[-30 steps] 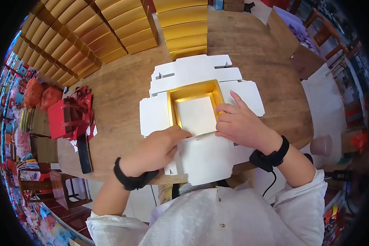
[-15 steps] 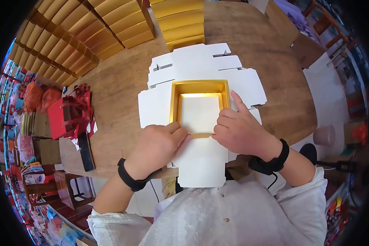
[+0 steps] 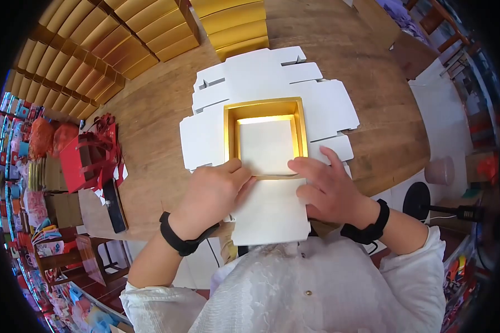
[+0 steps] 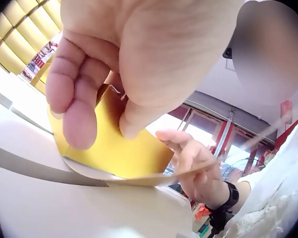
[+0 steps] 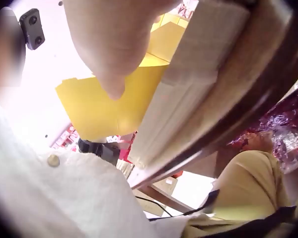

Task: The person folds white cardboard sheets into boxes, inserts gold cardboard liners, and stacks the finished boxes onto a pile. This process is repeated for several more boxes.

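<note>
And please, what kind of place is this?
Perhaps a shop's packing corner: stacked gold boxes and flat white cardboard sheets share a wooden table, and colourful goods crowd the left edge of the head view.

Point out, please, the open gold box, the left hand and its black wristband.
Open gold box (image 3: 265, 110), head view: far inner wall.
Left hand (image 3: 210, 191), head view: its back.
Black wristband (image 3: 178, 241), head view: the strap.

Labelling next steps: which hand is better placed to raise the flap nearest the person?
Probably the right hand: in the head view its fingers overlap the right edge of the flap. The left hand seems busier, gripping the gold box at its near-left corner.
</note>
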Demonstrator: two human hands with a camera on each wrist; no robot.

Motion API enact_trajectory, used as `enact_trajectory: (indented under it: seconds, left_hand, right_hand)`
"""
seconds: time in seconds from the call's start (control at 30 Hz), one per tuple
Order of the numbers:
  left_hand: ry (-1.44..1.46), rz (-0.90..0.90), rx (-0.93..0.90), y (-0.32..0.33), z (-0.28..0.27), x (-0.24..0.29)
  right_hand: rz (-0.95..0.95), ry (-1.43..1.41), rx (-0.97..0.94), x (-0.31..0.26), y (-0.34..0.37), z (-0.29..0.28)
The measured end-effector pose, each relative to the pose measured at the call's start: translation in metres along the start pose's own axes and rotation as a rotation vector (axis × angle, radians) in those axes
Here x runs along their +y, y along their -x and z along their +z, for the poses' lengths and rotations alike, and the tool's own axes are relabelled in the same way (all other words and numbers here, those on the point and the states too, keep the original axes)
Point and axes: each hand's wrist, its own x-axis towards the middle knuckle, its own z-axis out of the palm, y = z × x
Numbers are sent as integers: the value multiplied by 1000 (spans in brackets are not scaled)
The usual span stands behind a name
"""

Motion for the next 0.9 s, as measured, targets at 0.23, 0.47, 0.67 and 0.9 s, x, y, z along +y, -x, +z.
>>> enact_trajectory:
  seconds: [0.23,0.47,0.67,0.9]
  left_hand:
    - [160,35,-166,8,-18,5]
    - [826,-71,-149,25,-19,-22]
    - [886,-519,18,11,1,1]
    - [164,122,325,16,1,10]
  right_hand:
    - [29,-270,90,5,-16,-8]
    - [167,-476,125,9,-13,-2]
    - [301,-642,149,8,-24,-4]
    - [465,-653,-35,-1,-27,-16]
